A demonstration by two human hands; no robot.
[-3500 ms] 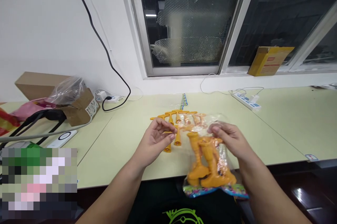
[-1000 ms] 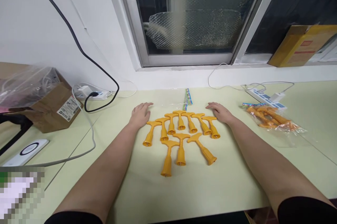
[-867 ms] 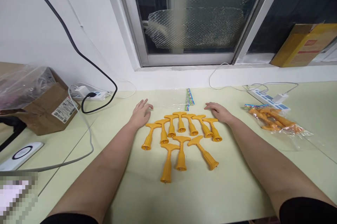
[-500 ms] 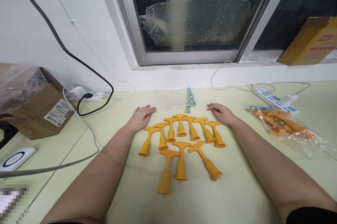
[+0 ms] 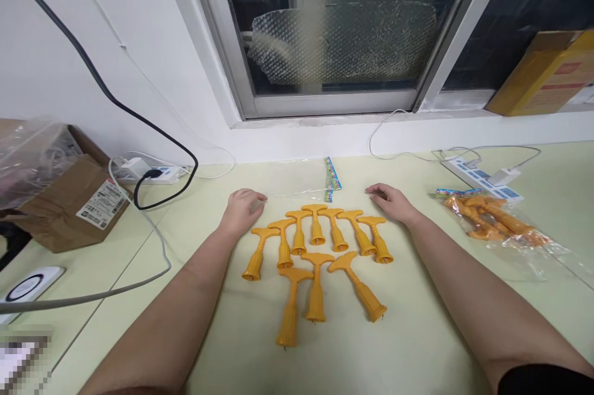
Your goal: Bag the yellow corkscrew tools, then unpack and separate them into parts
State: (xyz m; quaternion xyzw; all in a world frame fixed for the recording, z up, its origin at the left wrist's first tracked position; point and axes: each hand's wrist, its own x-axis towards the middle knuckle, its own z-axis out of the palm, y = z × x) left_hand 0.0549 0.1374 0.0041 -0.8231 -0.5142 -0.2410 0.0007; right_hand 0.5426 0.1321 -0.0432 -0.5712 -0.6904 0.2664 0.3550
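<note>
Nearest the body, between the forearms, three orange T-handled pieces (image 5: 316, 296) are lying on the pale table (image 5: 394, 351), their crossbars pointing away from the person and their flared ends facing back, small thin tips showing at the mouths. The left one's long axis is running nearly near-to-far, leaning slightly, the middle one's nearly straight, while the right one's is slanting, flared end towards the right forearm. They are looking like light, stiff, smooth plastic, unlikely to be fragile but perhaps rolling a little; the narrow stem just under the crossbar is offering the surest hold. Farther out, seven more pieces (image 5: 317, 228) are forming an arc between the hands, flared ends again facing the body, the outer ones fanning outward. At the arc's left end the left hand (image 5: 241, 212) is lying empty, fingers loosely bent; at its right end the right hand (image 5: 388, 202) is holding nothing, thumb and fingers parted. Well to the right of the right hand, a clear bag (image 5: 496, 218) is holding more orange pieces, its film looking soft and slippery. Beyond and between the hands, a flat clear bag (image 5: 297, 179) is lying with its coloured header (image 5: 332, 173) towards the right hand's side; it is probably very light and best being pinched there.
</note>
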